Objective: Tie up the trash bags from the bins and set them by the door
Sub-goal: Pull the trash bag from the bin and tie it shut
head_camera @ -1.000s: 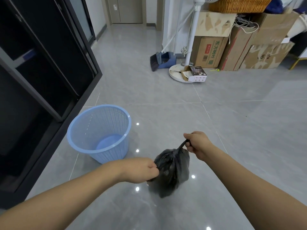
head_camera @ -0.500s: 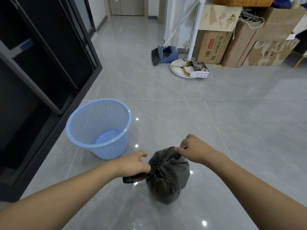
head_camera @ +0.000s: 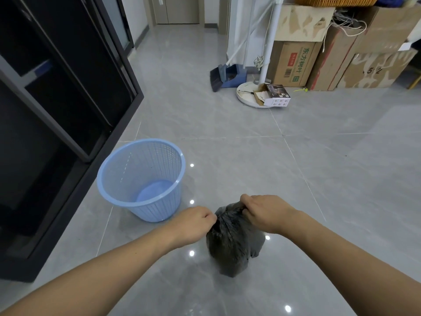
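Note:
A small black trash bag (head_camera: pixel 232 247) hangs just above the grey tile floor, gathered tight at its neck. My left hand (head_camera: pixel 193 222) pinches the bag's top from the left. My right hand (head_camera: pixel 264 212) grips the bunched plastic at the top from the right, fingers curled round it. The two hands sit close together over the neck. A light blue mesh bin (head_camera: pixel 142 179) stands to the left of the bag with no liner in it. A closed door (head_camera: pixel 176 9) shows at the far end of the hallway.
A black cabinet (head_camera: pixel 57 99) lines the left side. A broom and blue dustpan (head_camera: pixel 224 76), a white fan stand (head_camera: pixel 255 94) with a small box (head_camera: pixel 274 95) on its base, and stacked cardboard boxes (head_camera: pixel 341 53) fill the back right.
My hands came together at the bag's neck. The loose tail that my left hand pulled out to the left is no longer stretched out. The bag hangs blurred below them.

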Demonstrator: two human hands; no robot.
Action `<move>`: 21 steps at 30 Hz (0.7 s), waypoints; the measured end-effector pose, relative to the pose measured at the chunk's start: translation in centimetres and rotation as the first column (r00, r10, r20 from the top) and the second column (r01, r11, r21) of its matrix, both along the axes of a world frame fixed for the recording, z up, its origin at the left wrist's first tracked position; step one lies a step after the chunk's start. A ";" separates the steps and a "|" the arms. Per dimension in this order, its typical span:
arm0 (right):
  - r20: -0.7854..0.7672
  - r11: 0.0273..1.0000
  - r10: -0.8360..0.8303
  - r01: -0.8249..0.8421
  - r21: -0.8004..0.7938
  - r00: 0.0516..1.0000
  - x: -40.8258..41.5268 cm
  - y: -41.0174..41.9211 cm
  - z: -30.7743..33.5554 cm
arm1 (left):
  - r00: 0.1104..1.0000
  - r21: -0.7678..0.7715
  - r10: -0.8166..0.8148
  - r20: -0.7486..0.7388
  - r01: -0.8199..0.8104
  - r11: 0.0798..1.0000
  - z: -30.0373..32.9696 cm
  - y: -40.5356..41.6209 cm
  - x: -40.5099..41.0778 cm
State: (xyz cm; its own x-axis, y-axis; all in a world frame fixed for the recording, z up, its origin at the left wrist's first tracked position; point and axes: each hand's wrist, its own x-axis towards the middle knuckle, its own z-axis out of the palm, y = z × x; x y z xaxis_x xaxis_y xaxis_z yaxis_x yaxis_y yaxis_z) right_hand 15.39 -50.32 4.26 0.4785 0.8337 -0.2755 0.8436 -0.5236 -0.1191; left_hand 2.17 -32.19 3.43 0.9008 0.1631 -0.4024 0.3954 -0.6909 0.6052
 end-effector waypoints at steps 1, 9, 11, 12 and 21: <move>-0.039 1.000 0.000 0.001 0.011 0.999 0.4 -0.3 0.1 | 1.000 -0.012 -0.010 0.021 0.010 1.000 0.2 0.3 -0.1; -0.253 0.997 -0.075 0.077 -0.002 0.965 1.7 -1.8 -1.2 | 0.963 0.220 -0.265 -0.039 0.267 0.938 -0.8 1.6 -1.0; -0.268 0.997 -0.078 0.072 -0.033 0.960 1.6 -1.7 -1.5 | 0.946 0.299 -0.317 -0.072 0.324 0.898 -1.2 2.0 -1.4; -0.272 0.996 -0.082 0.072 -0.047 0.959 1.4 -1.7 -1.7 | 0.940 0.329 -0.331 -0.084 0.340 0.881 -1.4 2.2 -1.5; -0.813 0.884 -0.329 0.460 -0.086 0.480 1.3 -2.0 -2.9 | 0.943 0.335 -0.319 -0.094 0.331 0.882 -1.0 3.4 -1.1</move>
